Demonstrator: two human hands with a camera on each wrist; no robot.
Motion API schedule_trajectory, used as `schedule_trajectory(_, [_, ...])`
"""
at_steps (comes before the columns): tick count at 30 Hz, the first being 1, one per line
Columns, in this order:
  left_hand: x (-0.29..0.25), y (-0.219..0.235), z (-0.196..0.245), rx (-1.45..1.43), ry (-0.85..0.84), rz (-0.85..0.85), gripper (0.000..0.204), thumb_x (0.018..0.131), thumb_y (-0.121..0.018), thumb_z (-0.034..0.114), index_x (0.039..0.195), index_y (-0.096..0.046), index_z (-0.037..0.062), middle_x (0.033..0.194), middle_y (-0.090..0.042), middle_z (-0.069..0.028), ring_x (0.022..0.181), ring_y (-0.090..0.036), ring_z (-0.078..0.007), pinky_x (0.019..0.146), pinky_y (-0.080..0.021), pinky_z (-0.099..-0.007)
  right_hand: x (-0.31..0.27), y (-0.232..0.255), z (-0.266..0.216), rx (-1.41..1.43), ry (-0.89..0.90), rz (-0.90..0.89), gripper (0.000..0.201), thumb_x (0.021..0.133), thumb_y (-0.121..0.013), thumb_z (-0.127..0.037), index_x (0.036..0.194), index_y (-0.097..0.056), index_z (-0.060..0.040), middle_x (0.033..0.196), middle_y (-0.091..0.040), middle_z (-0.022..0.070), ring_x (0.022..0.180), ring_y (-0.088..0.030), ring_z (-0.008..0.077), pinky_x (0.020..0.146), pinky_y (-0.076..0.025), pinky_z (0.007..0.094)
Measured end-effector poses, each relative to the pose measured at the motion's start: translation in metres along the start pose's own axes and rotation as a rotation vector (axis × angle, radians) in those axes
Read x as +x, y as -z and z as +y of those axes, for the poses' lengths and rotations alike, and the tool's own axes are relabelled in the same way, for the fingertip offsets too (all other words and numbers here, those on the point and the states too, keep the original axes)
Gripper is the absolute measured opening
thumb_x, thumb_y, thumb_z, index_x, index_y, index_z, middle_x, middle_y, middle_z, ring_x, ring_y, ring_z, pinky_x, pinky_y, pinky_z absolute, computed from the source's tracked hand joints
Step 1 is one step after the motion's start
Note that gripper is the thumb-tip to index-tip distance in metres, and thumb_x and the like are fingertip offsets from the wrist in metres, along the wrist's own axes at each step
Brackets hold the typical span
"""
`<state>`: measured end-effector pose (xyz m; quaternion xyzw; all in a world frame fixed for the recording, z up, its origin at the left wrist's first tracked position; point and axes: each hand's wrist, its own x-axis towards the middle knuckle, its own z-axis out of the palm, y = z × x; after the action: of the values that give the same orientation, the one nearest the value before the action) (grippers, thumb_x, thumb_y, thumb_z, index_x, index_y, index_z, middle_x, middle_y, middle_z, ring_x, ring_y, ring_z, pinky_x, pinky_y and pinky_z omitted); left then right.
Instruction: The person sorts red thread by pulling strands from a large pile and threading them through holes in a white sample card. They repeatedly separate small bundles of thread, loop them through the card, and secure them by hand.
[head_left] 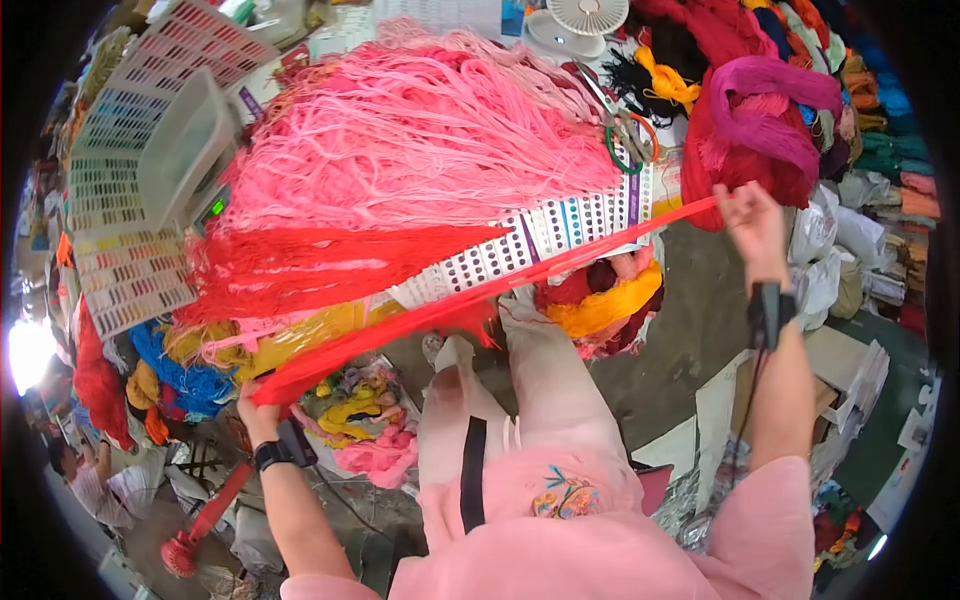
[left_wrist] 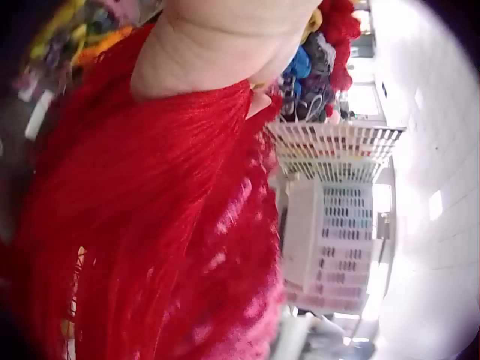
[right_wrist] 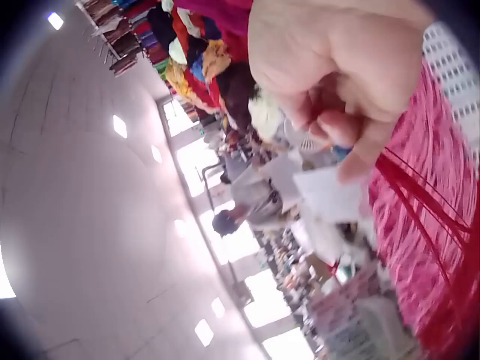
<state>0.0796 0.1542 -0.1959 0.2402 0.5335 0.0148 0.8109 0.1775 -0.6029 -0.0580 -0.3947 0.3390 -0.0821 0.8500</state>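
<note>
A long skein of red yarn (head_left: 430, 318) is stretched between my two hands, slanting up to the right in the head view. My left hand (head_left: 258, 408) grips its lower left end, where the strands fan out wide below the palm in the left wrist view. At the other end, my right hand (head_left: 752, 225) pinches the narrow tip of the skein with curled fingers. In the right wrist view, thin red strands (right_wrist: 420, 191) run from those fingertips. Behind the stretched skein lies a big heap of pink yarn (head_left: 420, 130), with more red yarn (head_left: 330, 262) along its near edge.
Scissors (head_left: 625, 140) with green and orange handles lie at the heap's right. Color sample cards (head_left: 560, 228) show under the yarn. A white plastic bin (head_left: 190, 135) stands left, a small fan (head_left: 588, 12) at the back. Magenta yarn (head_left: 760, 110) is piled right.
</note>
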Motion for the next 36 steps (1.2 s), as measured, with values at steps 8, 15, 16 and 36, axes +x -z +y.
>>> schedule_trajectory(8, [-0.057,-0.143,-0.106,-0.288,0.414,-0.484,0.026,0.086,-0.039,0.018,0.097,-0.049,-0.0036,0.053,-0.036,0.0027,0.042,-0.036,-0.0034,0.039,-0.029,-0.0158,0.089,0.051,-0.063,-0.671,0.620,-0.227,0.011,0.083,-0.043,-0.011,0.085,-0.051,-0.0031,0.079,-0.053,0.0035,0.075,-0.050,0.0142,0.073,-0.041,0.0259])
schedule_trajectory(15, [-0.068,-0.259,-0.298,0.802,0.327,-0.617,0.022,0.078,-0.049,0.011,0.095,-0.052,-0.0030,0.080,-0.059,-0.0075,0.046,-0.037,-0.0032,0.044,-0.033,-0.0177,0.045,-0.024,0.203,-0.997,0.205,-0.371,0.007,0.065,-0.059,-0.006,0.070,-0.059,-0.0005,0.066,-0.057,0.0053,0.059,-0.052,0.0120,0.056,-0.041,0.0241])
schedule_trajectory(16, [-0.066,-0.267,-0.317,0.873,0.353,-0.640,0.022,0.078,-0.049,0.009,0.097,-0.051,-0.0026,0.081,-0.059,-0.0070,0.048,-0.040,-0.0048,0.046,-0.036,-0.0178,0.044,-0.026,0.219,-1.063,0.401,-0.372,0.005,0.064,-0.059,-0.006,0.067,-0.058,-0.0010,0.064,-0.054,0.0080,0.059,-0.052,0.0178,0.055,-0.041,0.0266])
schedule_trajectory(36, [-0.040,-0.265,-0.382,0.999,0.311,-0.462,0.009,0.082,-0.048,0.012,0.084,-0.053,0.0049,0.066,-0.052,-0.0003,0.053,-0.047,-0.0075,0.048,-0.038,-0.0196,0.017,-0.028,0.243,-1.449,0.725,-0.624,0.036,0.060,-0.061,-0.014,0.092,-0.052,0.0008,0.088,-0.045,0.0131,0.073,-0.043,0.0283,0.064,-0.037,0.0352])
